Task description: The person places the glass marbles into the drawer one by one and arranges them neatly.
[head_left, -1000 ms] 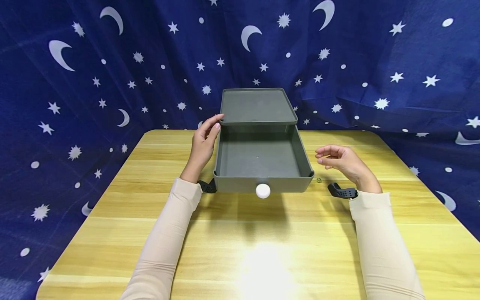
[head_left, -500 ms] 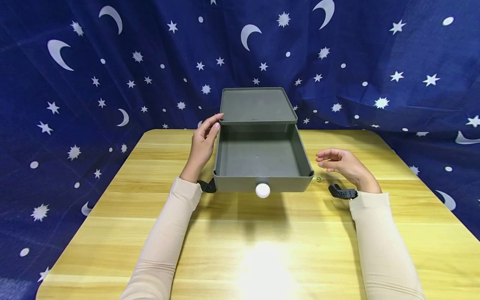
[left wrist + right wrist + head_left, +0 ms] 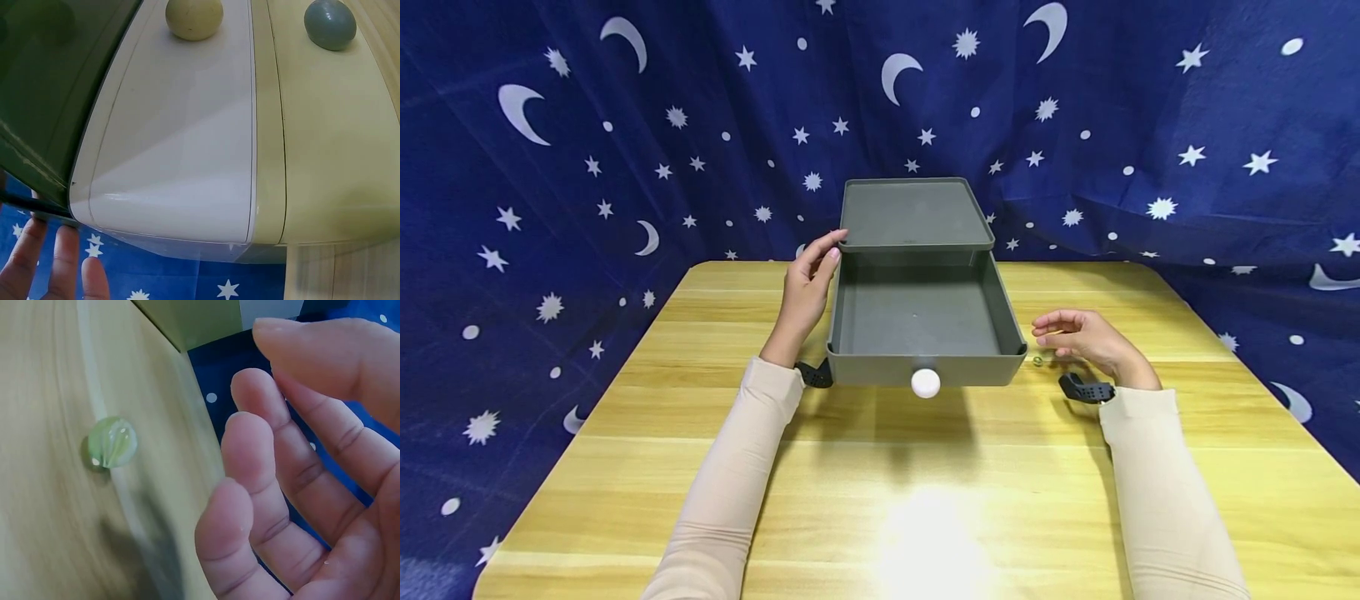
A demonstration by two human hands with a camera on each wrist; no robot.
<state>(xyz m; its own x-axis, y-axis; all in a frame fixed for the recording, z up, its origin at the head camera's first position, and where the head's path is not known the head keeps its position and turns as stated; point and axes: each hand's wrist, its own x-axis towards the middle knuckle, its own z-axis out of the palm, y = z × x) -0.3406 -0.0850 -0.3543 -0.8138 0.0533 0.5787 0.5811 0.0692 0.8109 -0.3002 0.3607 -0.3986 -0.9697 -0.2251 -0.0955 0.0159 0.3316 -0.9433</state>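
A small drawer cabinet (image 3: 917,215) stands on the table, its grey top drawer (image 3: 917,312) pulled out with a white knob (image 3: 926,383) at the front. My left hand (image 3: 805,292) touches the cabinet's upper left corner; in the left wrist view its fingers (image 3: 64,259) extend beside the cabinet. A green-tinted glass marble (image 3: 112,442) lies on the table right of the drawer. Over it, slightly to the right, hovers my right hand (image 3: 1088,340), fingers loosely bent and thumb apart from them, nothing between. The drawer's inside, seen from above, shows only its bare grey floor.
Under the pulled-out drawer, the left wrist view shows a white drawer (image 3: 181,137) and a cream drawer (image 3: 337,144), each with a round knob. The wooden table (image 3: 700,500) ends at a blue star-and-moon curtain (image 3: 737,100) behind. Black wrist mounts (image 3: 1086,389) sit low by the hands.
My right hand has lowered a little toward the marble. The left hand, cabinet and drawer stay where they were.
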